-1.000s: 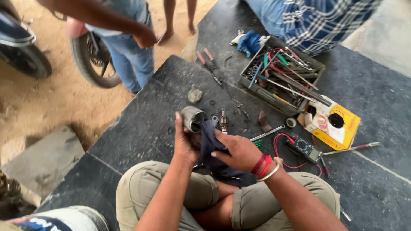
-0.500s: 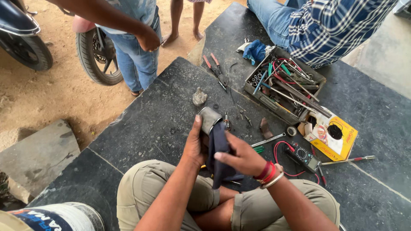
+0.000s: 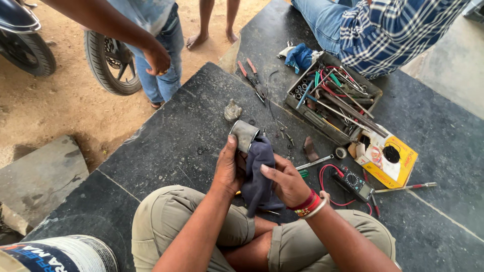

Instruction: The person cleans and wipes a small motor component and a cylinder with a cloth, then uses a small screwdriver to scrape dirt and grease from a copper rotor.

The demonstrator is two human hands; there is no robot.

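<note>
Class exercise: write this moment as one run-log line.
left hand: holds metal cylinder | right hand: presses dark cloth on it | tool tray beyond | multimeter at right

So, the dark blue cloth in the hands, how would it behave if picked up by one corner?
The cloth would probably hang limp: it already droops in folds below the right hand. It looks light and thin. It likely grips rather than slips, since it wraps the metal cylinder held by the left hand.
</note>
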